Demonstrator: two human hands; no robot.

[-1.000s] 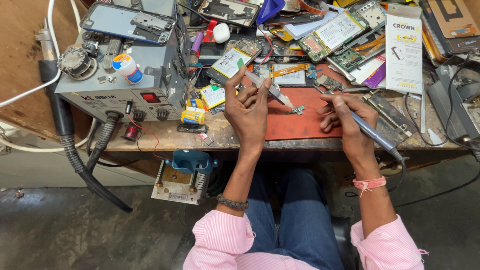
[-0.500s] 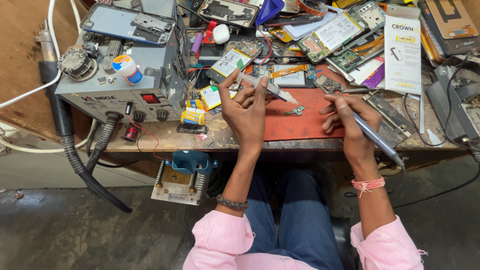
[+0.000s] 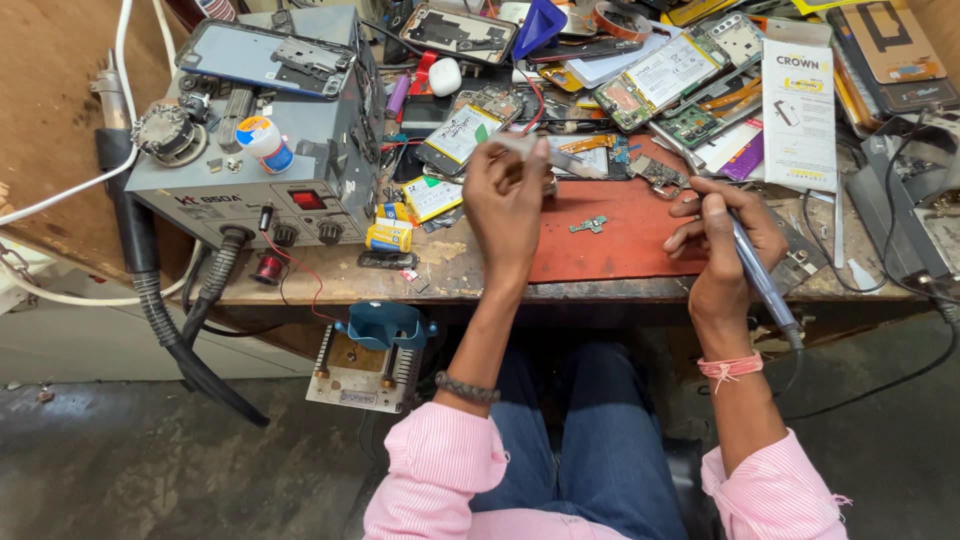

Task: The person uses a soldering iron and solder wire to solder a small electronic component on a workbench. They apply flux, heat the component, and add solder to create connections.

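Head view: we look straight down on a cluttered repair bench, and we place everything by the red mat (image 3: 640,235).
Left hand: our left hand (image 3: 507,205) is up over the mat's left edge, back of the hand toward us.
Left fingers: they are pinched together at the top around a pair of tweezers (image 3: 545,155), whose slim metal tips stick out to the right, above the mat's upper left corner.
Right hand: our right hand (image 3: 725,235) rests on the mat's right edge.
Right fingers: curled tight round a soldering iron (image 3: 760,280) in a pen grip; its grey handle runs down and right off the mat, and we can't see the tip, which is hidden under the fingers.
Small board: a little green circuit piece (image 3: 588,224) lies flat on the mat between the two hands, touching neither.
Rework station: a grey box (image 3: 255,170) sits well left of the mat, with a phone (image 3: 265,58) lying on top and a small white bottle (image 3: 265,143) beside it.
Battery: a small yellow and blue cell (image 3: 390,236) lies just left of the mat.
Phone parts: opened handsets and boards (image 3: 660,80) crowd the bench beyond the mat's far edge.
White box: a long white carton (image 3: 798,110) lies beyond the mat's right corner.
Vise: a small blue clamp stand (image 3: 375,350) hangs below the bench edge, lower left of the mat.
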